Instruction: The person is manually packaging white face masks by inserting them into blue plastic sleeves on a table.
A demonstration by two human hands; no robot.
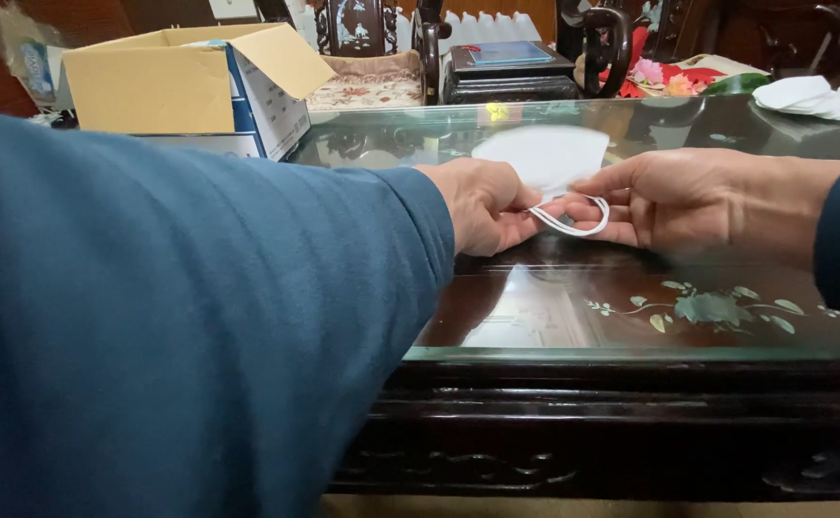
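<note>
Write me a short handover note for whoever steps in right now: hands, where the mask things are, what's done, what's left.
Left hand: closed on the near edge of the white folded face mask, pinching its thin white elastic ear loop.
Right hand: fingers pinched on the same loop from the other side.
The mask is held just above the glass-topped dark wooden table.
A pile of similar white masks lies at the table's far right; an open cardboard box stands far left.
Done: one mask picked up, loop gripped by both hands.
Left: the loop appears not yet finished; whether it is attached cannot be told.
</note>
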